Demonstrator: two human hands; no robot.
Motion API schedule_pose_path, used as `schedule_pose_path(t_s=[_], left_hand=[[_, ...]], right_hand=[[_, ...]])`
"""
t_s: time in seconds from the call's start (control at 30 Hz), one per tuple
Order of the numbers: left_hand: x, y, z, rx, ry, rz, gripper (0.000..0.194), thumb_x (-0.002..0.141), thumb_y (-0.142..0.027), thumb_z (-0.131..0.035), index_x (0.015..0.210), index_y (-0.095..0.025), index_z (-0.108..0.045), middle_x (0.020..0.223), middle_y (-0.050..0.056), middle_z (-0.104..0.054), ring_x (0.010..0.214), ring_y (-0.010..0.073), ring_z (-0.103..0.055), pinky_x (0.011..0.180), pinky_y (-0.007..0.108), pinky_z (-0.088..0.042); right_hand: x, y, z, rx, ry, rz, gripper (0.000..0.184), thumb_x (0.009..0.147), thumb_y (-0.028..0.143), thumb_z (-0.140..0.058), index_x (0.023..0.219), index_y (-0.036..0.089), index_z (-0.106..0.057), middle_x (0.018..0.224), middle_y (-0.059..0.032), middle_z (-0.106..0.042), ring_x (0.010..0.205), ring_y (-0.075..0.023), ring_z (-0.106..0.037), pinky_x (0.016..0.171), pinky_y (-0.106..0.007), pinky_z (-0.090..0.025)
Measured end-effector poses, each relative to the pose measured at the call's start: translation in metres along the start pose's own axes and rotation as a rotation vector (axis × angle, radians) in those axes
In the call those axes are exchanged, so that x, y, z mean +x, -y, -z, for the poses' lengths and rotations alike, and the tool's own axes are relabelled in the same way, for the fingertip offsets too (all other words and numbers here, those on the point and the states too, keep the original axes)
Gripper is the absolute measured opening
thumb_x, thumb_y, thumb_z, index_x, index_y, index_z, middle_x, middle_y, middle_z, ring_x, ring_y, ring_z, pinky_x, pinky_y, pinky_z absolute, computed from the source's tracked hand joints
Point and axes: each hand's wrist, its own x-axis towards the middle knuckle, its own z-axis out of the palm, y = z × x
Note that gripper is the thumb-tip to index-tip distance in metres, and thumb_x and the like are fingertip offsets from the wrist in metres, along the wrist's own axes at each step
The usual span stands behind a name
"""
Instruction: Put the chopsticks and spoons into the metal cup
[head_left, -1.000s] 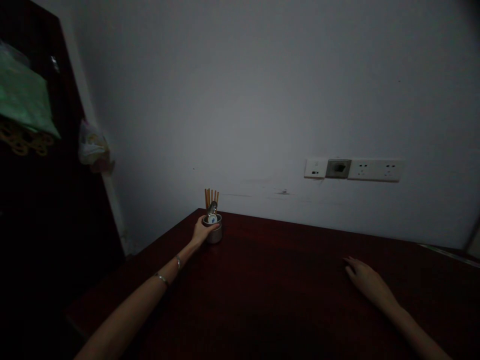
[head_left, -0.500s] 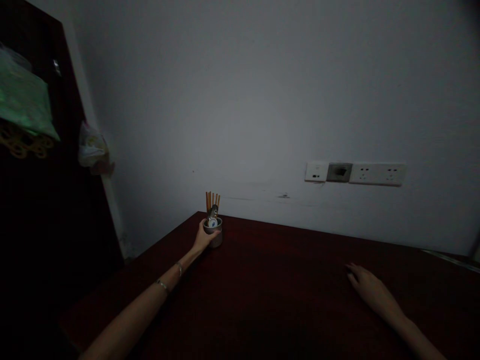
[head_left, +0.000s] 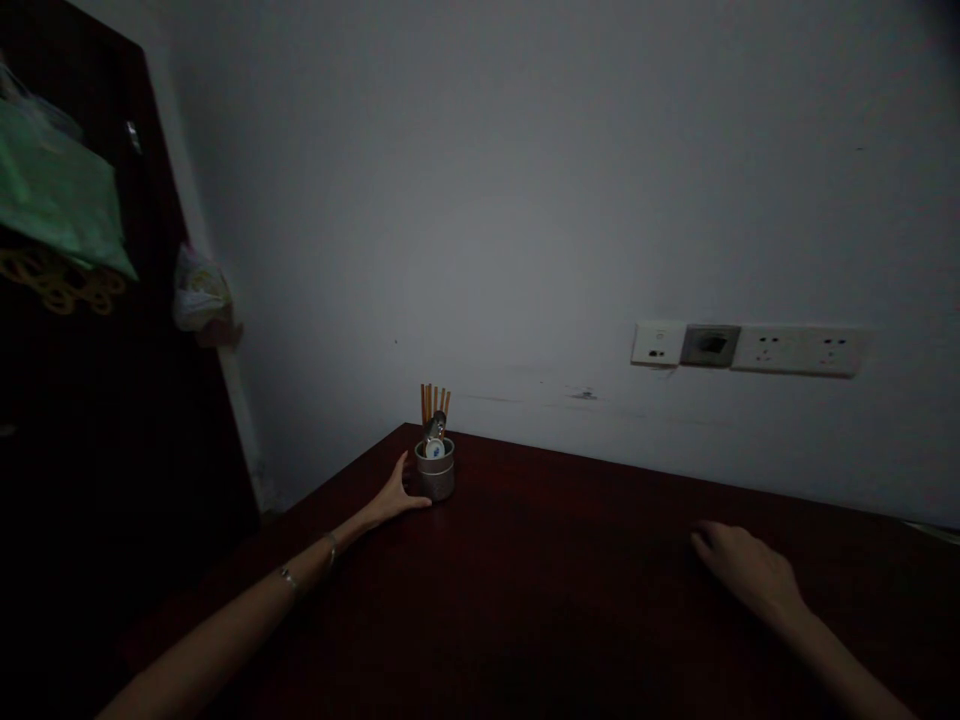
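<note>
At the table's far left corner stands a grey cylindrical holder [head_left: 436, 478], upright on the dark red table [head_left: 555, 560]. Several wooden chopsticks [head_left: 436, 400] rise out of it, along with spoons, one showing a white end [head_left: 435, 450] with a blue mark. My left hand [head_left: 396, 494] is beside the holder's left side, thumb and fingers spread apart, holding nothing. Whether a fingertip still touches the holder I cannot tell. Over on the right, my right hand [head_left: 742, 565] rests on the tabletop, palm down, with its fingers curled in and nothing visible in it.
A pale wall [head_left: 510, 260] rises behind the table, with a row of sockets and switches [head_left: 750, 347] on the right. To the left is a dark door [head_left: 150, 420] hung with a green bag [head_left: 60, 190] and a plastic bag [head_left: 201, 293].
My left hand has let go of the holder and drawn back to the left. The fingers of my right hand have curled in. The view has shifted slightly.
</note>
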Motion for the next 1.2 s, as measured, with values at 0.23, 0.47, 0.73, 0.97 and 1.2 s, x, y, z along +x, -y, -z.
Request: schedule_pose_path(t_s=[0.23,0.47,0.73,0.97,1.2], left_hand=[[-0.005,0.016,0.030,0.040,0.177,0.006,0.076,0.062,-0.018,-0.061,0.133,-0.018,-0.031,0.138,0.015,-0.032,0.128,0.0254,-0.029,0.104,0.043,-0.024],[0.019,0.038,0.035,-0.012,-0.118,0.096,0.056,0.060,-0.008,-0.046,0.116,-0.014,-0.045,0.121,0.016,-0.052,0.110,0.0222,-0.051,0.091,0.038,-0.041],[0.067,0.044,0.036,0.060,-0.508,0.254,0.025,0.065,-0.006,-0.045,0.086,-0.012,-0.056,0.093,0.011,-0.063,0.077,0.0168,-0.063,0.059,0.025,-0.050],[0.084,0.045,0.027,0.066,-0.552,0.295,0.018,0.062,-0.004,-0.045,0.067,-0.012,-0.060,0.064,0.006,-0.064,0.059,0.0137,-0.060,0.051,0.021,-0.047],[0.081,0.040,0.023,0.046,-0.532,0.283,0.024,0.059,0.000,-0.041,0.060,-0.013,-0.060,0.055,0.003,-0.062,0.050,0.0128,-0.058,0.049,0.021,-0.045]], right_hand=[[0.023,0.096,0.008,0.191,0.052,0.206,0.037,0.081,0.029,-0.036,0.100,0.018,-0.065,0.100,-0.0116,-0.066,0.095,-0.0249,-0.060,0.080,-0.034,-0.044],[0.048,0.183,-0.012,0.411,0.188,0.450,0.039,0.080,0.027,-0.039,0.110,0.013,-0.061,0.109,-0.0098,-0.062,0.104,-0.0217,-0.055,0.092,-0.032,-0.038],[0.086,0.284,-0.005,0.655,0.152,0.560,0.035,0.079,0.022,-0.042,0.106,0.015,-0.063,0.109,-0.0071,-0.063,0.104,-0.0191,-0.055,0.091,-0.030,-0.039],[0.113,0.346,0.026,0.853,0.142,0.591,0.028,0.078,0.030,-0.051,0.098,0.020,-0.067,0.101,-0.0045,-0.067,0.094,-0.0186,-0.060,0.082,-0.029,-0.043],[0.118,0.377,0.052,0.830,0.194,0.764,0.023,0.076,0.035,-0.055,0.089,0.021,-0.070,0.086,-0.0025,-0.070,0.078,-0.0168,-0.062,0.069,-0.025,-0.044]])
